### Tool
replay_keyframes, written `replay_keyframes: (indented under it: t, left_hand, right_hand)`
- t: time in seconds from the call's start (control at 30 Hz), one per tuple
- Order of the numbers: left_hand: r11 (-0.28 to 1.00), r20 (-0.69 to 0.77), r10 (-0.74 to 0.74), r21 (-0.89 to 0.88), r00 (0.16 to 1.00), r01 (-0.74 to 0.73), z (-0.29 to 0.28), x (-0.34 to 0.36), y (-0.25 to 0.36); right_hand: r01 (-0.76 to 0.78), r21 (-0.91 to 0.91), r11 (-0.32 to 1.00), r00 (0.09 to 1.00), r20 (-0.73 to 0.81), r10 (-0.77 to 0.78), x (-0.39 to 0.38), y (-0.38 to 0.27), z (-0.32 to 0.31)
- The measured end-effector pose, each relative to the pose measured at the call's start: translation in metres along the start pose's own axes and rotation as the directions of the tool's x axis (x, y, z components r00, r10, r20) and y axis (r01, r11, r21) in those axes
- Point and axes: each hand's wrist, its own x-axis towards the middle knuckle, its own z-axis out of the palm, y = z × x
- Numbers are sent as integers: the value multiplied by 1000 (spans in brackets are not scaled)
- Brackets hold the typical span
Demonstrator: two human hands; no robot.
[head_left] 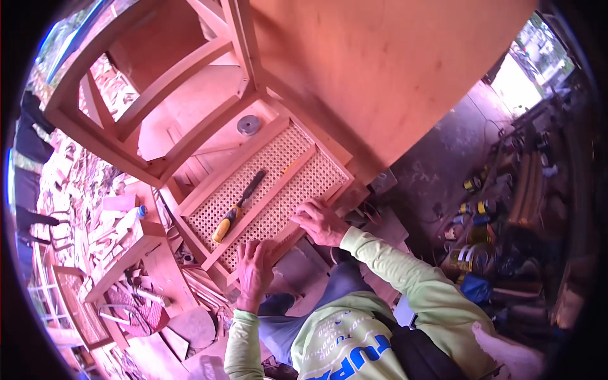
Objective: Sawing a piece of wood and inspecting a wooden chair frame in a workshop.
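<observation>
A light wooden seat frame with woven cane webbing (pixel 278 158) lies tilted in front of me. Across the cane runs a narrow wooden strip (pixel 272 196). My left hand (pixel 254 266) rests over the near left part of the frame, its fingers stretched onto the cane. Further right, my right hand (pixel 320 221) reaches over the near rail with bent fingers bunched at the cane; anything between its fingertips is hidden. A chisel-like tool with a yellow handle (pixel 226 225) and dark shaft lies on the webbing, touched by neither hand.
A curved wooden chair back (pixel 171 69) rises beyond the seat at upper left. Past the cane sits a round grey roll (pixel 249 125). A large plywood sheet (pixel 380 76) stands at upper right. Wood scraps (pixel 82 177) cover the left floor, and cans (pixel 472 256) clutter the right.
</observation>
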Motion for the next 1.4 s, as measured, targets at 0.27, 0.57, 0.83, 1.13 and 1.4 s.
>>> replay_keyframes:
  t: [0.27, 0.57, 0.83, 1.13, 1.4]
  left_hand:
    - [977, -14, -202, -73, 979, 201, 8, 9, 19]
    - [974, -47, -221, -57, 974, 218, 16, -2, 38]
    - [944, -33, -319, -105, 947, 314, 24, 5, 48]
    - [947, -80, -322, -32, 943, 320, 29, 7, 43]
    - [931, -163, -358, 15, 919, 365, 24, -6, 47]
  right_hand:
    - [-14, 150, 989, 1000, 19, 11, 6, 26, -16]
    - [96, 139, 986, 995, 27, -100, 3, 40, -18]
    - [-40, 196, 980, 995, 94, 22, 0, 51, -20]
    - [-86, 213, 973, 995, 71, 72, 3, 55, -18]
    - [-29, 279, 960, 999, 42, 17, 8, 59, -23]
